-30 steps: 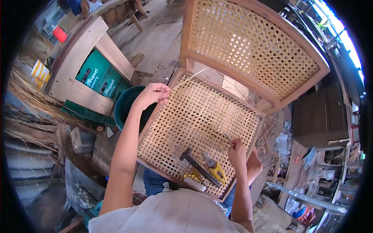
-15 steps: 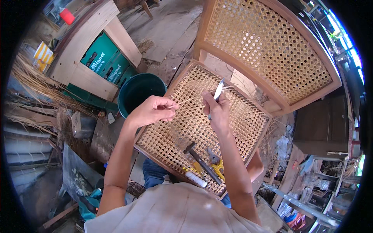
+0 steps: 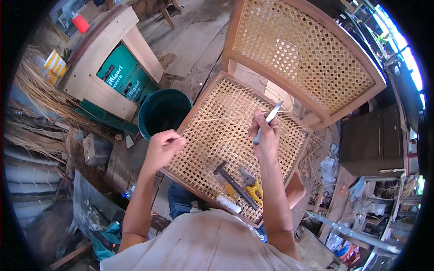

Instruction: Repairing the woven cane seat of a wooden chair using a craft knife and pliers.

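My right hand (image 3: pixel 266 131) is closed round a knife (image 3: pixel 274 113), its blade pointing up and to the right over the far part of the woven cane seat (image 3: pixel 212 149). A thin cane strand (image 3: pixel 226 118) runs leftward from beside that hand, above the weave. Over the seat's left edge is my left hand (image 3: pixel 165 148), fingers curled together; whatever they may pinch is too small to make out. Toward my body a hammer (image 3: pixel 237 186), yellow-handled pliers (image 3: pixel 253 187) and a white cylindrical piece (image 3: pixel 228 204) lie on the seat.
The chair's cane backrest (image 3: pixel 303 54) rises at the far right. A dark green bucket (image 3: pixel 165 110) stands left of the seat, near a wooden frame (image 3: pixel 101 83) with green crates (image 3: pixel 129 74). Loose cane strips (image 3: pixel 43 90) pile up at the left.
My left hand has drawn back left and nearer, away from the strand's end. The right hand with the knife has shifted to the right and slightly nearer.
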{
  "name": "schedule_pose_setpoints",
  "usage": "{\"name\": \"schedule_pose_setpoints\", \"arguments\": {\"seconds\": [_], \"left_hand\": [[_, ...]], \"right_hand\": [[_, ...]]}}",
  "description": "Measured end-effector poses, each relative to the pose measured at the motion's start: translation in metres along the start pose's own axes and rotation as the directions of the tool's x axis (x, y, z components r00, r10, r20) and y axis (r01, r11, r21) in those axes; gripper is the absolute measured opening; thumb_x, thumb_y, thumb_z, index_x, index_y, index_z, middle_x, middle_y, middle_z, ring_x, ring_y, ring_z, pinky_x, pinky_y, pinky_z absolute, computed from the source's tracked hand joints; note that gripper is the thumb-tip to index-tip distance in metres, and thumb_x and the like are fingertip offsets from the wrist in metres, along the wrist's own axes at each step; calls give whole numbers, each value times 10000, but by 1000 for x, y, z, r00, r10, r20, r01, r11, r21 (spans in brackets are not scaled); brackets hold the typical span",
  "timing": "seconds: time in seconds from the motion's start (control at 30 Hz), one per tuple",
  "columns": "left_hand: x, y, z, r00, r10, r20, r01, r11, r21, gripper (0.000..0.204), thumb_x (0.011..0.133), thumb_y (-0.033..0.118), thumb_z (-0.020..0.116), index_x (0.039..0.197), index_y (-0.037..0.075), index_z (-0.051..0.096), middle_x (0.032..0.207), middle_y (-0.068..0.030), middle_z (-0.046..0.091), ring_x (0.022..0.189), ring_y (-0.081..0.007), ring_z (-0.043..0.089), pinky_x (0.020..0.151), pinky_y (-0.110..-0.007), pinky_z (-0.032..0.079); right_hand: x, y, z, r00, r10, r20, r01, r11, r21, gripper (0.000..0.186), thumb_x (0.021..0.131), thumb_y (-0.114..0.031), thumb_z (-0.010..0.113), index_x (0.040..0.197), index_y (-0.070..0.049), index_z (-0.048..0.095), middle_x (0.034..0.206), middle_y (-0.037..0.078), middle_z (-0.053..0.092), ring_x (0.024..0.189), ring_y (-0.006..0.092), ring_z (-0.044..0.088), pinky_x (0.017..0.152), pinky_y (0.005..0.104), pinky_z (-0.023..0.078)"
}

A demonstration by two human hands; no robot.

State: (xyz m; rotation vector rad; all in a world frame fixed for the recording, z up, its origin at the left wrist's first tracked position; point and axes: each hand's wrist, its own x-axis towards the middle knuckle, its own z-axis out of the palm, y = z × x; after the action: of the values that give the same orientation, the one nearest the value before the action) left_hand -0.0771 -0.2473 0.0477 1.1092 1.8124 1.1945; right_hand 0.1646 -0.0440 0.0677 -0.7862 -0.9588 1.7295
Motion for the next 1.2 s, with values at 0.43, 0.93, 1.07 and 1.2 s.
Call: {"name": "schedule_pose_setpoints", "arguments": {"seconds": [0.43,0.93,1.07,1.2], "left_hand": [[-2,116,46,948,292,123,-308,940,144,212,1009,114,675,1167,-11,740,1088,-102,731,905,-128,677,797,-264,532],[-27,115,71,993,66,101,18,750,-661,230,992,161,709,1162,12,752,1082,-56,738,909,-110,691,735,-266,573],[-30,110,67,983,17,184,121,693,-711,201,986,128,699,1129,-6,745,1122,-98,739,1025,-177,689,908,-343,558],[-27,108,75,989,73,127,58,597,-800,229,1000,134,682,1178,-5,719,1085,-104,736,986,-190,688,900,-345,555]], "right_hand": [[-52,-35,21,990,55,130,-45,996,-81,173,966,-158,747,859,-81,635,664,4,592,504,72,506,448,249,383],[-122,-25,21,848,289,444,-162,940,-302,175,984,-164,722,1093,-28,740,758,-12,662,550,35,515,488,230,414],[-124,-24,22,885,213,414,-122,964,-235,96,994,-115,691,1001,-32,738,734,-23,647,579,49,536,522,253,444],[-119,-4,11,877,-31,479,137,972,-188,86,997,-110,678,982,-41,727,742,-21,670,607,69,556,567,281,480]]}}
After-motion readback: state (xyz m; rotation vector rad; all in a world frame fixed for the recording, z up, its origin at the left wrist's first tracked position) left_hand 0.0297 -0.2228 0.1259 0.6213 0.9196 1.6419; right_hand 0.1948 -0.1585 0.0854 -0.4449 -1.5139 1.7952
